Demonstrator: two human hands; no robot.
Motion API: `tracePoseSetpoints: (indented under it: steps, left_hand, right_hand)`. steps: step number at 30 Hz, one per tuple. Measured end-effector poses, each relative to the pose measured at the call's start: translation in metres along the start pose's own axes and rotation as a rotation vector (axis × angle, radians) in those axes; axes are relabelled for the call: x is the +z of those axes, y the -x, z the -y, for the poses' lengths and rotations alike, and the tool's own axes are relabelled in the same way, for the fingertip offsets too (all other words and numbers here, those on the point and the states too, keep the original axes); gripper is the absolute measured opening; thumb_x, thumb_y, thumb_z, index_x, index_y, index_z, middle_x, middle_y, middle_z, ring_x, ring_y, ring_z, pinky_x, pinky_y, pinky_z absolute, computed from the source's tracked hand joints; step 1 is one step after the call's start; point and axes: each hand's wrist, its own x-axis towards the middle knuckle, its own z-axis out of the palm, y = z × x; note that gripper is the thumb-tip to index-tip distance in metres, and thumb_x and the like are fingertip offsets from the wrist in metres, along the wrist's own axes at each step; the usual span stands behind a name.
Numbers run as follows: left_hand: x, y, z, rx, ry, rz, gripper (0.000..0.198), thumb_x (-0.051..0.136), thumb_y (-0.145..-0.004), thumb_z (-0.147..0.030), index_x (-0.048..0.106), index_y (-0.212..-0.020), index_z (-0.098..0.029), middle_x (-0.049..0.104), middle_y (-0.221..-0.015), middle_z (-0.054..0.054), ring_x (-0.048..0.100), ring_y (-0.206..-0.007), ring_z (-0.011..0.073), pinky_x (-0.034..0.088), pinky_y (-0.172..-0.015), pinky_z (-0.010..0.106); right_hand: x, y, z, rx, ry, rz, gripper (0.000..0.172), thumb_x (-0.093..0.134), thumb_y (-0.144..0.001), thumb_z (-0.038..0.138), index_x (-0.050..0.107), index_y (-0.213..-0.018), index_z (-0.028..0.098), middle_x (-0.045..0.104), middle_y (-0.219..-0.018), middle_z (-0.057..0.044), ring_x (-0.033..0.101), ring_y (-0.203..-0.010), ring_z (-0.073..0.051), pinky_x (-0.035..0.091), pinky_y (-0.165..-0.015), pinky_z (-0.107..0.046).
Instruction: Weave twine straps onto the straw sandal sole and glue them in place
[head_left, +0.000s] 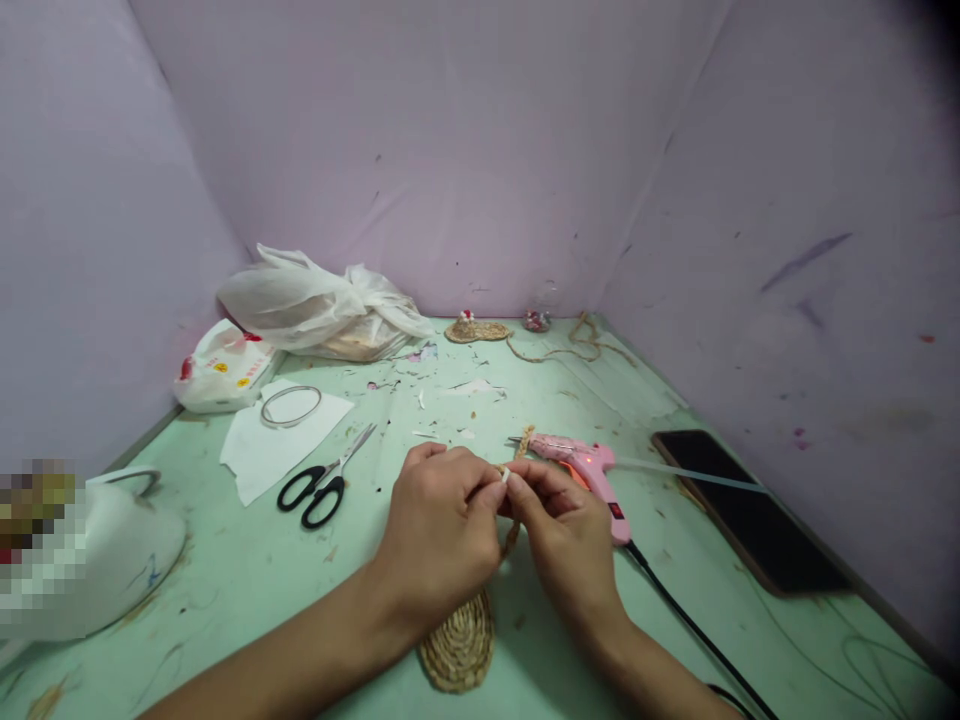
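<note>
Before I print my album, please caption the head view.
Left hand and right hand pinch a white piece near a coiled oval, between scissors and pink glue gun.

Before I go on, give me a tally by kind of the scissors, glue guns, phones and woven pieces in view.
Scissors: 1
Pink glue gun: 1
Phone: 1
Woven pieces, near one and far one: 2
Total: 5
</note>
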Motion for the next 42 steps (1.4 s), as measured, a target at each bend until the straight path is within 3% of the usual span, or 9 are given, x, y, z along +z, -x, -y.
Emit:
tracePoseSetpoints:
  steps: [4, 8, 15, 24, 29, 32, 35, 38, 42]
  left_hand:
    - [0.005, 0.003, 0.004, 0.095, -0.087, -0.025, 0.021, 0.047, -0.075, -0.011, 0.056, -0.058, -0.016, 0.062, -0.060, -0.001, 0.055, -0.060, 0.0126, 0.032, -0.089, 0.041]
    - [0.001, -0.001, 0.007, 0.018, -0.054, 0.008, 0.020, 0.050, -0.073, -0.012, 0.057, -0.055, -0.017, 0.063, -0.057, -0.001, 0.054, -0.057, 0.0129, 0.036, -0.083, 0.039]
    - [-0.021, -0.019, 0.012, -0.119, 0.045, 0.293, 0.018, 0.052, -0.069, -0.015, 0.064, -0.055, -0.017, 0.065, -0.056, 0.001, 0.057, -0.059, 0.0156, 0.043, -0.072, 0.033]
    - [-0.035, -0.017, 0.021, 0.552, -0.226, 0.395, 0.031, 0.047, -0.057, -0.001, 0.068, -0.068, -0.022, 0.065, -0.061, 0.000, 0.055, -0.065, 0.0151, 0.021, -0.102, 0.044]
    - [-0.033, -0.018, 0.028, 0.649, -0.243, 0.424, 0.039, 0.047, -0.064, -0.002, 0.068, -0.088, -0.025, 0.069, -0.073, -0.002, 0.056, -0.062, 0.0123, 0.021, -0.103, 0.042]
    - [-0.024, -0.018, 0.032, 0.500, -0.263, 0.208, 0.036, 0.049, -0.075, -0.013, 0.061, -0.107, -0.021, 0.069, -0.078, 0.003, 0.059, -0.067, 0.0152, 0.029, -0.097, 0.044]
    - [-0.019, -0.020, 0.031, 0.127, -0.174, -0.030, 0.029, 0.048, -0.079, -0.025, 0.063, -0.103, -0.016, 0.068, -0.074, 0.005, 0.060, -0.069, 0.0181, 0.042, -0.079, 0.036]
    - [-0.019, -0.022, 0.024, -0.324, 0.158, 0.126, 0.033, 0.048, -0.078, -0.039, 0.061, -0.057, -0.016, 0.056, -0.048, 0.000, 0.050, -0.045, 0.0132, 0.041, -0.050, 0.026]
    - [-0.020, -0.019, 0.013, -0.623, 0.528, 0.410, 0.045, 0.047, -0.073, -0.052, 0.052, -0.046, -0.016, 0.044, -0.037, -0.003, 0.036, -0.031, 0.0077, 0.026, -0.036, 0.021]
  right_hand:
    - [-0.001, -0.001, 0.002, 0.220, -0.284, 0.037, 0.020, 0.074, -0.062, 0.029, 0.062, -0.071, 0.016, 0.060, -0.058, 0.002, 0.054, -0.052, -0.009, 0.045, -0.053, -0.021]
    - [-0.002, -0.001, 0.007, 0.354, -0.406, 0.093, 0.025, 0.079, -0.054, 0.028, 0.061, -0.066, 0.014, 0.057, -0.052, 0.003, 0.049, -0.045, -0.007, 0.039, -0.046, -0.018]
    - [-0.006, -0.002, 0.012, 0.444, -0.404, 0.279, 0.025, 0.079, -0.054, 0.030, 0.061, -0.060, 0.013, 0.056, -0.048, 0.004, 0.047, -0.040, -0.004, 0.035, -0.041, -0.015]
    - [-0.017, -0.011, 0.012, 0.710, -0.253, 0.540, 0.025, 0.077, -0.050, 0.027, 0.056, -0.046, 0.012, 0.055, -0.041, 0.003, 0.043, -0.030, -0.004, 0.033, -0.031, -0.014]
    - [-0.021, -0.010, 0.016, 0.644, -0.181, 0.592, 0.018, 0.072, -0.054, 0.024, 0.059, -0.051, 0.013, 0.057, -0.044, 0.003, 0.046, -0.031, -0.004, 0.034, -0.033, -0.014]
    - [-0.018, -0.008, 0.019, 0.449, -0.094, 0.488, 0.016, 0.070, -0.057, 0.025, 0.060, -0.053, 0.014, 0.054, -0.043, 0.005, 0.045, -0.033, -0.004, 0.035, -0.036, -0.016]
    - [-0.011, -0.004, 0.019, 0.169, 0.088, 0.281, 0.013, 0.067, -0.062, 0.025, 0.061, -0.056, 0.016, 0.055, -0.044, 0.004, 0.050, -0.038, -0.008, 0.039, -0.040, -0.020]
    - [-0.007, 0.001, 0.015, -0.089, 0.284, 0.129, 0.009, 0.063, -0.068, 0.023, 0.063, -0.061, 0.017, 0.061, -0.051, 0.001, 0.055, -0.044, -0.011, 0.043, -0.044, -0.023]
    - [-0.010, 0.006, 0.010, -0.519, 0.501, 0.120, 0.010, 0.059, -0.073, 0.015, 0.065, -0.067, 0.020, 0.064, -0.059, -0.001, 0.058, -0.050, -0.013, 0.046, -0.050, -0.026]
